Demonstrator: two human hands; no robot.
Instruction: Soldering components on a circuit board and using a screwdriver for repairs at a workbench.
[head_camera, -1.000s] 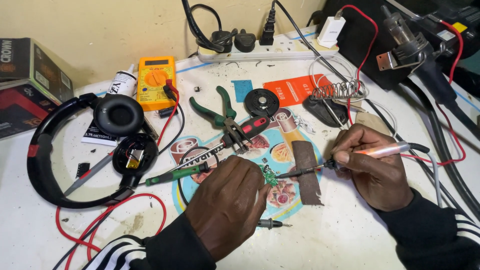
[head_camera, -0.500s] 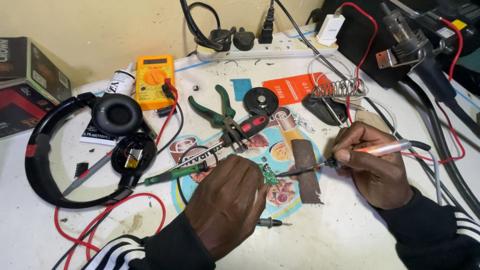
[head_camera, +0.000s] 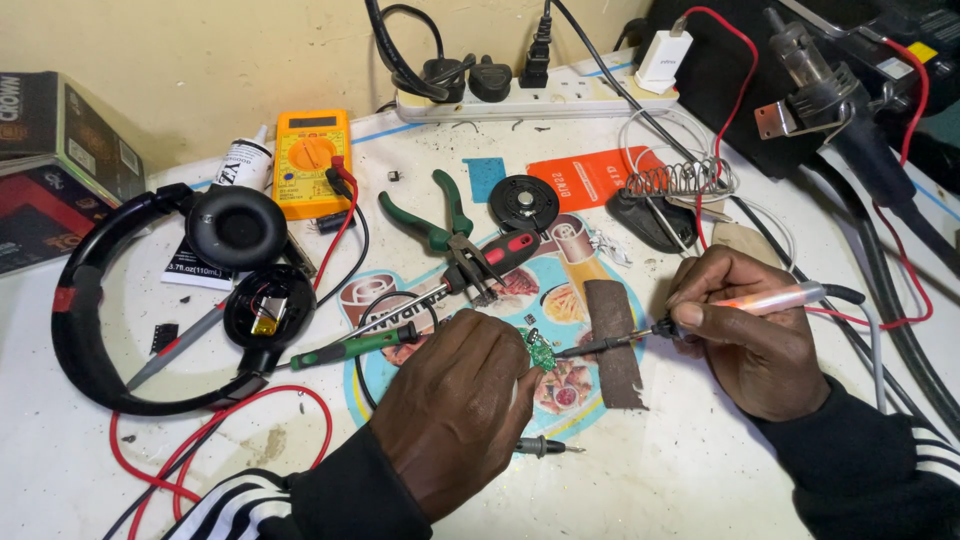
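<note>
Your left hand (head_camera: 455, 400) pins the small green circuit board (head_camera: 541, 354) near the front edge of the surface, fingers closed on it. Your right hand (head_camera: 745, 335) grips the soldering iron (head_camera: 700, 315), tip at the board. Soldering looks underway; the headphones (head_camera: 190, 300) lie open, not yet reassembled.

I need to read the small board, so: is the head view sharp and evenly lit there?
Head view: light soft and even, shadows faint; the green circuit board is sharp but mostly hidden by the left hand; soldering iron in the right hand crisp; no glare.
</note>
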